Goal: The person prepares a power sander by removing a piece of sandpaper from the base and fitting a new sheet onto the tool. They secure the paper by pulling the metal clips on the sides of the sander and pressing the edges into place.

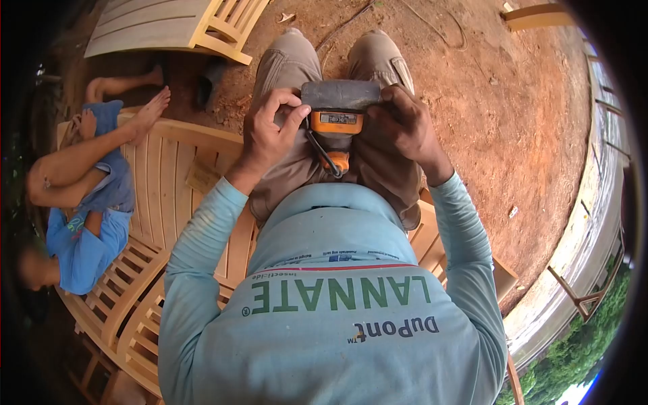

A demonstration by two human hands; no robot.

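Reddish dirt ground (499, 135), orange-and-black power tool (336, 122), scuffed dark-grey strip (341, 95), left hand (273, 128) and right hand (410, 125) pinching its ends

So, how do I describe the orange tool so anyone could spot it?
Start at the brown trousers, then find the dark gray strip held between left hand and right hand. The orange tool sits just below that strip in the picture. Unlike the strip, it has bright orange parts and a printed label.

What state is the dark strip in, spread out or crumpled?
Spread out: the dark strip runs nearly straight across the orange tool, left hand and right hand at its ends.
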